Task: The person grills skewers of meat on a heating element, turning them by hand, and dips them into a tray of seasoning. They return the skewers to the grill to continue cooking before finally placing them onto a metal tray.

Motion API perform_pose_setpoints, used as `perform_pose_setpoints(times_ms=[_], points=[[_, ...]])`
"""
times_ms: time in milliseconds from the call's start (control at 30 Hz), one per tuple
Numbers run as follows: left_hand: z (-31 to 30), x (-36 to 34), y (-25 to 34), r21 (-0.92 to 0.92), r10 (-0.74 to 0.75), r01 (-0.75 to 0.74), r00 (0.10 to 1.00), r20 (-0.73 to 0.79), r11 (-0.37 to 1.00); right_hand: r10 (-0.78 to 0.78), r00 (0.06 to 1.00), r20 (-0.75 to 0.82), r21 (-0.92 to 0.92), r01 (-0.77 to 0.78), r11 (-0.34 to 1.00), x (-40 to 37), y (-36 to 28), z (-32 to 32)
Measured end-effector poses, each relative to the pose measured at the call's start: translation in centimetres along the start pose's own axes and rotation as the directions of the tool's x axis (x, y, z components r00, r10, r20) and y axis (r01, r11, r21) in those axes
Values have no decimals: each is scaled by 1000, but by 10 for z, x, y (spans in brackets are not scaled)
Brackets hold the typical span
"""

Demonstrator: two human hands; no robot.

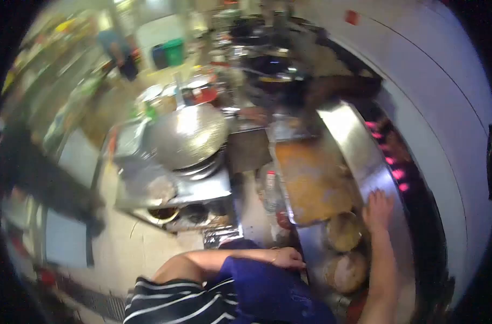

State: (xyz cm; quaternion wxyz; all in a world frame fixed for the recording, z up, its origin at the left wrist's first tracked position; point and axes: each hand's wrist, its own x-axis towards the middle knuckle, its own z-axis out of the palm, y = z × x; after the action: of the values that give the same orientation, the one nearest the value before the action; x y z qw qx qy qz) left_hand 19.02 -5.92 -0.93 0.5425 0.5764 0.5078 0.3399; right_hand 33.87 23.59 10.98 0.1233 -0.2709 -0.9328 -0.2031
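My right hand (378, 209) lies open with its fingers spread on a shiny metal ledge (347, 129) along the wall side of the counter. Just left of it is a large rectangular tray (313, 186) of orange-yellow food or liquid; blur hides which. Two round containers, a near one (347, 271) and a far one (343, 232), stand beside my right forearm. My left hand (289, 258) is in front of my purple apron (273, 291), near the counter's front edge. Its fingers are smeared, and I cannot make out anything in them.
A big metal wok (189, 135) tops a steel stand (202, 186) on the left. A clear bottle (270, 189) stands left of the tray. Pink-red lights (397, 174) glow behind the ledge. Another person (116, 51) stands far back, and a dark-clothed person (40, 162) is at the left.
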Motion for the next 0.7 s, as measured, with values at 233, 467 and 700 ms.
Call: perform_pose_setpoints(times_ms=[233, 467, 700], points=[[-20, -20, 11, -95, -88, 92, 995, 47, 991, 209, 966, -154, 256, -165, 953, 7, -16, -7], [-102, 5, 50, -388, -281, 232, 957, -75, 892, 764, 543, 348, 927, -321, -194, 48, -16, 28], [-230, 138, 102, -764, -177, -147, 929, -324, 628, 562, 367, 741, 653, -201, -730, 78, -22, 4]])
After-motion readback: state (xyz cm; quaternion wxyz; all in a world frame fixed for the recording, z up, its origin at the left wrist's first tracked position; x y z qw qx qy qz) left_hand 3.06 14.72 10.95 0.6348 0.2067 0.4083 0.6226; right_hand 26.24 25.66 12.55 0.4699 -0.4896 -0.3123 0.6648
